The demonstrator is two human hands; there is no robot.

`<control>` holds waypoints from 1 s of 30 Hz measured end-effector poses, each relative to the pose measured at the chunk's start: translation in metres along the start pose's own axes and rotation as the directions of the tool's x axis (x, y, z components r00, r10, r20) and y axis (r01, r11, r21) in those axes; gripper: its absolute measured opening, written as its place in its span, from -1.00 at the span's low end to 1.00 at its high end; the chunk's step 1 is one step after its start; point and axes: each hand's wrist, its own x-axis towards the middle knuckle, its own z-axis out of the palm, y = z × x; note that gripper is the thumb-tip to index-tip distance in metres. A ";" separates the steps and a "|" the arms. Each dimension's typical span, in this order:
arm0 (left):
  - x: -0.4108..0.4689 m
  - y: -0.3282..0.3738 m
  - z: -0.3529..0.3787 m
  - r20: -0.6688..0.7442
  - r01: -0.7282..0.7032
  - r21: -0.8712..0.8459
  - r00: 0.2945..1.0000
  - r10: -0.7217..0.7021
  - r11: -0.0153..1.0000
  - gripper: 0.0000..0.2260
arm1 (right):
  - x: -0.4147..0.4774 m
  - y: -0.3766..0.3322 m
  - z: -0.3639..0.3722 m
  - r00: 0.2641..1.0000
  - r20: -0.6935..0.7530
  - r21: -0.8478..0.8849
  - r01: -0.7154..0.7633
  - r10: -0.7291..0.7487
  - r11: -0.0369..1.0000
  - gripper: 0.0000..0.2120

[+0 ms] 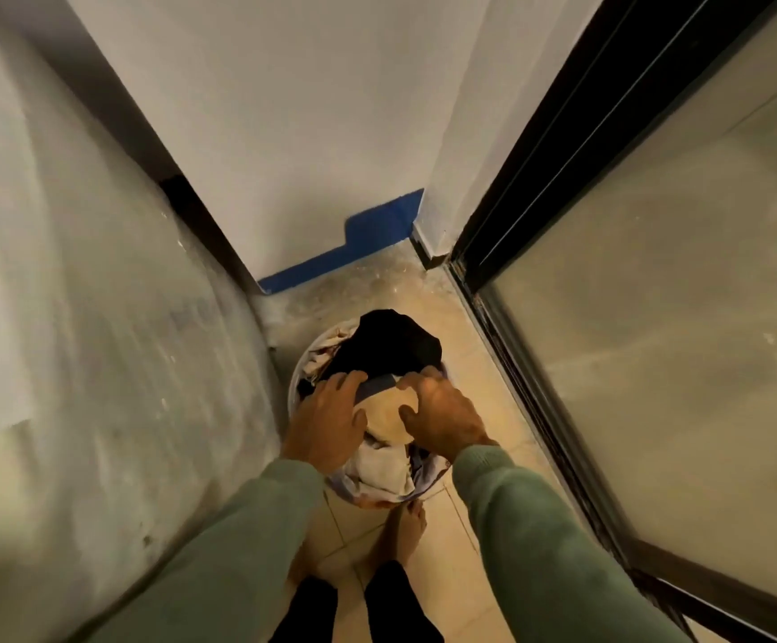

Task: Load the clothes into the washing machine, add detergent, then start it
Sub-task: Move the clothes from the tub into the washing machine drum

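A round laundry basket (pixel 294 387) stands on the tiled floor in a narrow corridor, heaped with clothes. A black garment (pixel 391 343) lies on top at the far side, with a cream piece (pixel 388 415) and white cloth (pixel 382 471) nearer to me. My left hand (pixel 326 417) rests on the left of the pile, fingers spread over the clothes. My right hand (pixel 442 417) is on the right of the pile, fingers curled down into the cloth. Whether either hand has closed on a garment I cannot tell. No washing machine or detergent is in view.
A plastic-covered surface (pixel 98 341) lines the left side. A white wall with a blue skirting strip (pixel 354 248) closes the far end. A black-framed sliding glass door (pixel 655 317) runs along the right. My bare feet (pixel 405 536) stand just behind the basket.
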 end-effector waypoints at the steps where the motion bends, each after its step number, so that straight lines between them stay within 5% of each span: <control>1: 0.006 -0.007 0.008 -0.003 0.007 -0.003 1.000 -0.007 1.000 -0.56 | 0.010 0.007 0.003 1.000 -0.006 -0.003 -0.002 0.002 1.000 -0.61; 9: 0.057 -0.054 0.067 0.028 0.065 0.016 0.997 -0.066 0.998 -0.47 | 0.109 0.053 0.045 0.998 -0.053 -0.002 -0.036 0.035 0.999 -0.55; 12: 0.069 -0.060 0.082 0.014 0.067 -0.016 0.998 -0.067 0.998 -0.46 | 0.126 0.059 0.058 0.989 -0.132 -0.007 -0.068 0.066 0.998 -0.42; 18: 0.093 -0.074 0.108 -0.015 0.080 -0.045 0.997 -0.081 0.996 -0.46 | 0.165 0.069 0.092 0.983 -0.042 0.120 -0.170 0.176 0.978 -0.06; 20: 0.092 -0.076 0.111 -0.026 0.072 -0.042 0.997 -0.073 0.997 -0.46 | 0.169 0.067 0.094 0.988 -0.014 0.073 -0.153 0.154 0.986 -0.16; 24: 0.087 -0.075 0.105 -0.027 0.067 -0.035 0.997 -0.068 0.997 -0.45 | 0.162 0.059 0.076 0.991 -0.083 0.053 -0.101 0.105 0.993 -0.67; 30: 0.067 -0.059 0.075 0.012 0.098 -0.046 0.995 -0.098 0.994 -0.43 | 0.127 0.035 0.030 0.993 -0.119 -0.002 -0.006 0.005 1.000 -0.70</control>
